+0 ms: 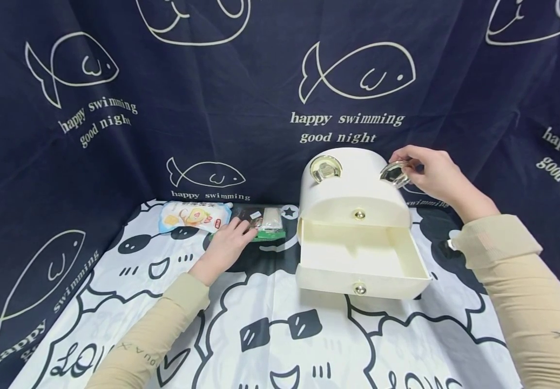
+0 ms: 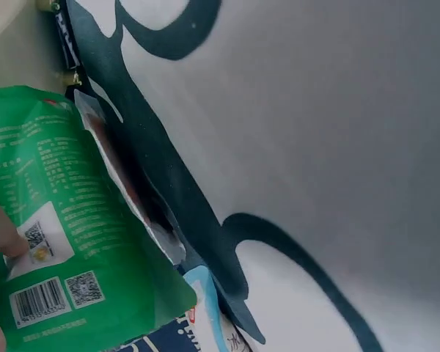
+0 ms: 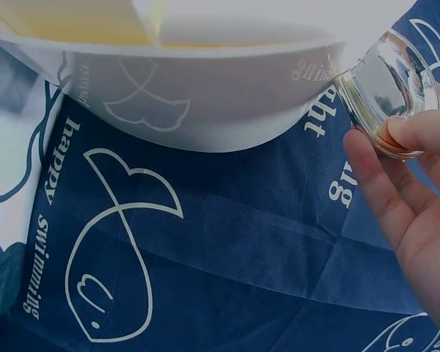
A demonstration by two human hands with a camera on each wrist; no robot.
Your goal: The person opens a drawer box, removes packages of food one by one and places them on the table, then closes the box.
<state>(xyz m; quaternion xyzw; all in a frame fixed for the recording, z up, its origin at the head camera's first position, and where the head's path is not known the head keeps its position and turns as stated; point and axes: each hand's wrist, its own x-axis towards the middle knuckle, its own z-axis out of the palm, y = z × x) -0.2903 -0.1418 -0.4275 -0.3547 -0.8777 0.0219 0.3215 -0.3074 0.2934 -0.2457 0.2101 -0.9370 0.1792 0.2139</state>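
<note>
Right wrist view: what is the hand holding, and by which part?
The right hand pinches the shiny round piece by its rim, between thumb and fingers.

Over there, the right hand (image 3: 429, 194) pinches a shiny round metal disc (image 3: 381, 77) at its rim, thumb against fingers. Left of that hand stands a glossy white box (image 3: 227, 99), its side mirroring a fish outline. Navy cloth (image 3: 227, 242) hangs on the far side, printed with white fish and "happy swimming".
</note>
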